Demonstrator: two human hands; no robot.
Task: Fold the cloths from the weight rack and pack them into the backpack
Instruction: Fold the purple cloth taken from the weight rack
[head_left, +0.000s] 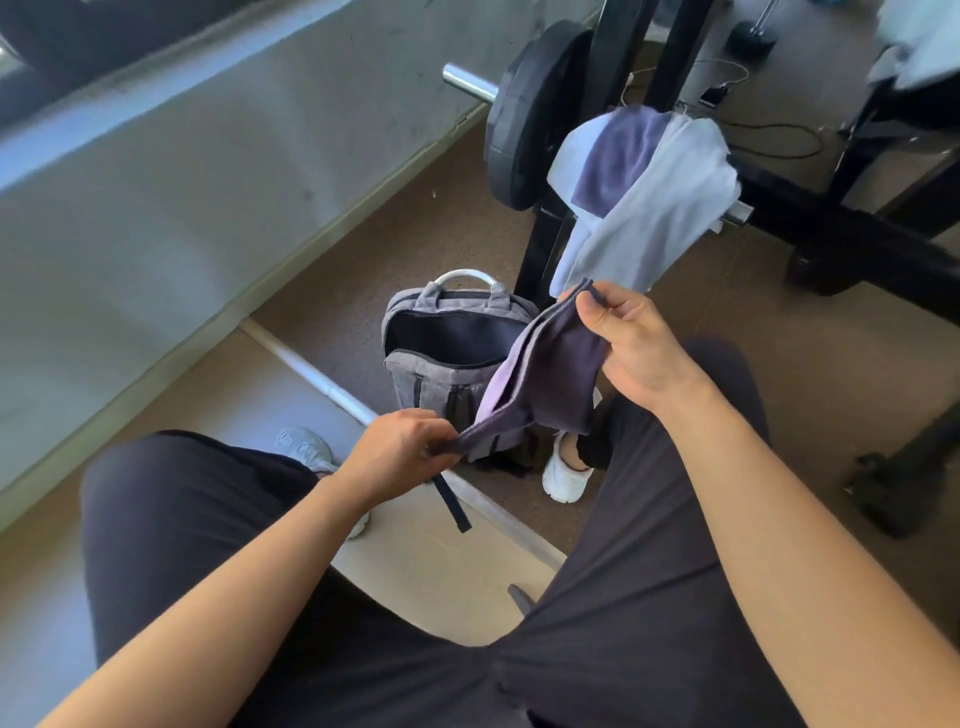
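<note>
A gym: weight plate (530, 114) (black) on rack (670, 57).

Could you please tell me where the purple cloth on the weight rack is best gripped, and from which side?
I would pinch the purple cloth at its lower edge, coming from the front and lifting up. It lies uncovered on top of the pale cloth, and that edge hangs nearest. The left hand and right hand hold the dark cloth, so free one first.

The single head-worn view looks forward and steeply down, close over the person's lap and floor.
</note>
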